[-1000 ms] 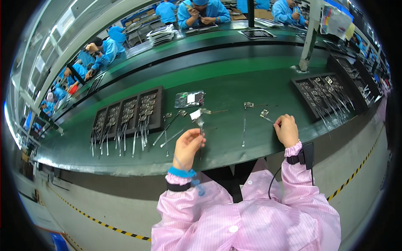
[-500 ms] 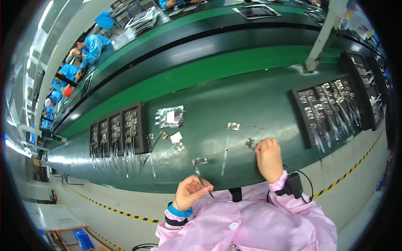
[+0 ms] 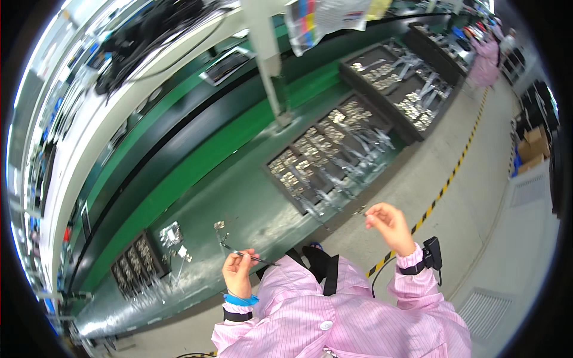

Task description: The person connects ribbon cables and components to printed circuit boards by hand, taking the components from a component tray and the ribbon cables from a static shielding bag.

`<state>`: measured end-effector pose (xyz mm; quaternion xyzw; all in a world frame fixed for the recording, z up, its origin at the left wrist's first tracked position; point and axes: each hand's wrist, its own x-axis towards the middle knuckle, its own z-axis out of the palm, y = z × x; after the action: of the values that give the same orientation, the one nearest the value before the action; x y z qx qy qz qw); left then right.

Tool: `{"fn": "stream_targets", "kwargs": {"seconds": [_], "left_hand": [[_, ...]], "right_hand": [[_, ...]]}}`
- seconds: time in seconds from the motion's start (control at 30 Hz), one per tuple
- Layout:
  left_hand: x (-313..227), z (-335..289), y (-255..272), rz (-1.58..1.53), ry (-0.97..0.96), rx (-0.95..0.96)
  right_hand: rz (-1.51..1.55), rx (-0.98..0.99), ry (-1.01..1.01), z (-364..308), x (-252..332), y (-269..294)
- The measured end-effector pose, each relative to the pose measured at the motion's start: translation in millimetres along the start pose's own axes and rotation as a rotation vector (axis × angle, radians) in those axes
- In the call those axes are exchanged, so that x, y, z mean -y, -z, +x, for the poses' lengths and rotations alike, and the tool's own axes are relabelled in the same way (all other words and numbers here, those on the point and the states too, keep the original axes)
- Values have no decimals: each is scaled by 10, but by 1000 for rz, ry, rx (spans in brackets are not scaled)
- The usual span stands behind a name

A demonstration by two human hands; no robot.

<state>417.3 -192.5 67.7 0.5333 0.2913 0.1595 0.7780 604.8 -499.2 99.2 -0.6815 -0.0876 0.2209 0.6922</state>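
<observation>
Left hand, wearing a blue wrist strap over a pink striped sleeve, is closed around a thin dark rod-like tool that sticks out to the right, its tip hanging just off the near edge of the green bench. Right hand is raised off the bench, out over the floor, with its fingertips pinched together on something too small to make out; a black strap sits on that wrist. Between the two hands and further up the bench lies a black tray filled with small shiny metal parts, and a second, similar tray sits beyond it. To the left of the left hand, loose metal parts rest on the bench beside another dark tray. A yellow-and-black striped line runs along the floor.
</observation>
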Motion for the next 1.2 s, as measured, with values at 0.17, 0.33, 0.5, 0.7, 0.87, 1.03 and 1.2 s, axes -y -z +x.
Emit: {"fn": "stream_targets", "kwargs": {"seconds": [0.17, 0.33, 0.5, 0.7, 0.87, 1.03, 1.2], "left_hand": [[243, 432, -215, 13, -113, -142], [293, 891, -493, 26, -187, -184], [412, 1084, -649, 21, -197, -289], [428, 912, -773, 55, -167, -483], [345, 461, -882, 228, -237, -700], [240, 66, -1230, 349, -253, -869], [191, -172, -1376, 373, -235, -992]], "right_hand": [[-164, -336, 108, 68, 316, 884], [-494, -407, 125, 564, 814, 1433], [-887, -362, 224, 1331, 1339, 1969], [-1152, -204, 347, 2532, 1577, 2511], [-1296, -18, 366, 3813, 1372, 2990], [-1322, 214, 264, 4857, 1057, 3005], [-1346, 308, 193, 5392, 890, 2831]]}}
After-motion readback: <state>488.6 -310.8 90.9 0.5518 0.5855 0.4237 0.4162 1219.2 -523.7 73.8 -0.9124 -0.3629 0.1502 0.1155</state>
